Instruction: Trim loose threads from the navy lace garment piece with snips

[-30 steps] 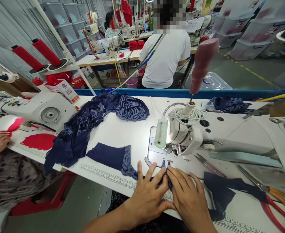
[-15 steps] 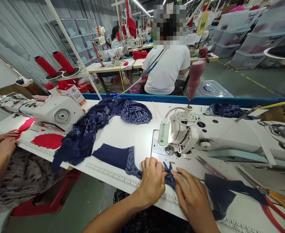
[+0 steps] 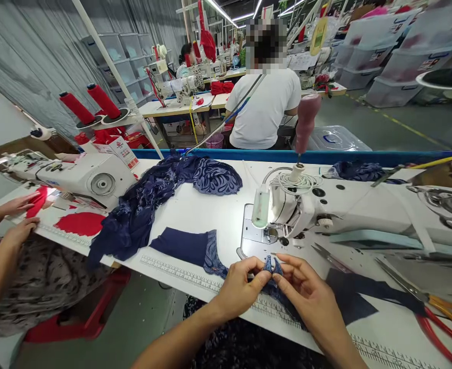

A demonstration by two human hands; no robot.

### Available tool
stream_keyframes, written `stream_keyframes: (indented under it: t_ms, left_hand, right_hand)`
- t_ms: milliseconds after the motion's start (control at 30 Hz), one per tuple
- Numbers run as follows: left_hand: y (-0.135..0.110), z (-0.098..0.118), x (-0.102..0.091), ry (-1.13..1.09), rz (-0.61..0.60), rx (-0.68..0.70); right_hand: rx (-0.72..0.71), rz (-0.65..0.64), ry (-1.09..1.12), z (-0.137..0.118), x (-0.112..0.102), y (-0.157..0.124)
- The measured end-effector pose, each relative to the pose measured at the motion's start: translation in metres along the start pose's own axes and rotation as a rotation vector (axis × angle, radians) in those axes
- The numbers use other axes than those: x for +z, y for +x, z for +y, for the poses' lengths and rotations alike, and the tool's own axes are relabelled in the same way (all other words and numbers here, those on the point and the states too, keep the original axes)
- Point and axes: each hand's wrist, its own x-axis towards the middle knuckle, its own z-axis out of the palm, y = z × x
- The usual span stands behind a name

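Since the earlier frame, the left hand [image 3: 242, 286] and right hand [image 3: 311, 291] had shifted into pinches on the lace [image 3: 268, 263] at lower centre, apparently to hold its tips close.

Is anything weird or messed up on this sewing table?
Yes, a pink-handled tool stands nearly upright atop the sewing machine, seemingly an odd spot for one. The navy cloth pile looks crumpled, too. I can't see any spills.

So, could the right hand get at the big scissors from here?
Probably yes: the big scissors lie on the table to its right, with seemingly only dark cloth between. But the right hand is holding lacy blue fabric and would likely need to let go first.
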Motion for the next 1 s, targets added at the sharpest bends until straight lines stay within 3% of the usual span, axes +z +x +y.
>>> stream_keyframes:
  t_ms: [200, 367, 667, 800, 900, 1000]
  left_hand:
    - [0.001, 0.0, -0.005, -0.146, -0.123, -0.018]
    - [0.007, 0.003, -0.013, -0.311, -0.314, -0.076]
    - [0.016, 0.011, -0.027, -0.321, -0.492, -0.09]
    - [0.023, 0.011, -0.033, -0.283, -0.581, -0.062]
    - [0.02, 0.015, -0.036, -0.21, -0.446, -0.055]
    - [0.006, 0.023, -0.033, -0.032, -0.107, 0.09]
  right_hand:
    - [0.06, -0.052, 0.045, -0.011, -0.003, -0.004]
    - [-0.071, -0.045, 0.04, 0.002, -0.006, -0.004]
    - [-0.165, -0.052, -0.05, 0.002, -0.008, -0.004]
    - [-0.131, -0.164, -0.06, -0.007, -0.012, -0.002]
    - [-0.126, -0.25, -0.042, -0.015, -0.01, -0.004]
    - [-0.118, -0.112, -0.023, -0.019, 0.001, -0.006]
